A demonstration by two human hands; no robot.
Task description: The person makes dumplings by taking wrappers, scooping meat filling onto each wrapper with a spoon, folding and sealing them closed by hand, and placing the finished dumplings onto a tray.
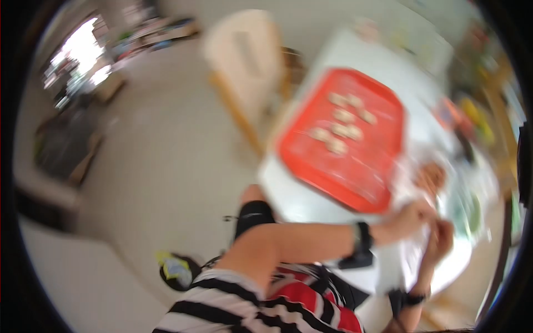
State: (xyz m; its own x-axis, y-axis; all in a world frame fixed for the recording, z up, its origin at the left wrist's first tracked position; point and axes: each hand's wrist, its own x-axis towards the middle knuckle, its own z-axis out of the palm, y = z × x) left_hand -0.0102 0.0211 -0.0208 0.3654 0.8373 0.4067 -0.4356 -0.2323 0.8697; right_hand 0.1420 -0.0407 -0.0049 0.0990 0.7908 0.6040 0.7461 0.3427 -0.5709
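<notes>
My left hand (413,217) and my right hand (440,238) meet over the near right part of the white table (311,200). The fingers of both are bent and close together at a thin, whitish plastic bag (412,252); blur hides exactly what they pinch. Just beyond my hands, reddish-brown items (430,176) show inside clear plastic. To the left of that lies a red tray (316,175) holding several small pale dough-like pieces (344,115), grouped toward its far left part.
A pale wooden chair (244,55) stands beyond the table's left edge. Something green (472,216) in clear plastic sits right of my hands. Yellow and orange items (476,119) are at the far right. A dark and yellow object (177,270) is at the lower left.
</notes>
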